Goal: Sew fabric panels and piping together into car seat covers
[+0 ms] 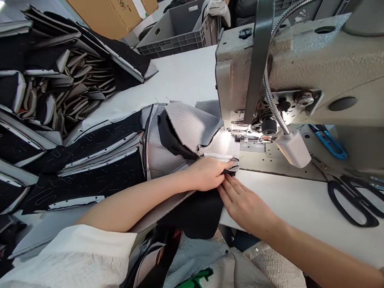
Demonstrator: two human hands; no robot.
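My left hand (pixel 206 173) is closed on the near edge of a grey and black padded fabric cover (pixel 192 123), its fingers pinching the layered seam. Right beside it, my right hand (pixel 240 200) presses the same edge with its fingertips, the fingers held together. Part of the cover lies under the needle area of a sewing machine (pixel 295 68), lit by a small white lamp (pixel 293 148). A black flap (pixel 192 213) of the fabric hangs over the table edge below my hands. The exact layers under my fingertips are hidden.
Stacks of black and grey fabric pieces (pixel 84 73) fill the left side. Black-handled scissors (pixel 354 200) and blue thread snips (pixel 330 142) lie at the right. A grey crate (pixel 179 40) and a cardboard box (pixel 105 10) stand at the back of the white table (pixel 188 76).
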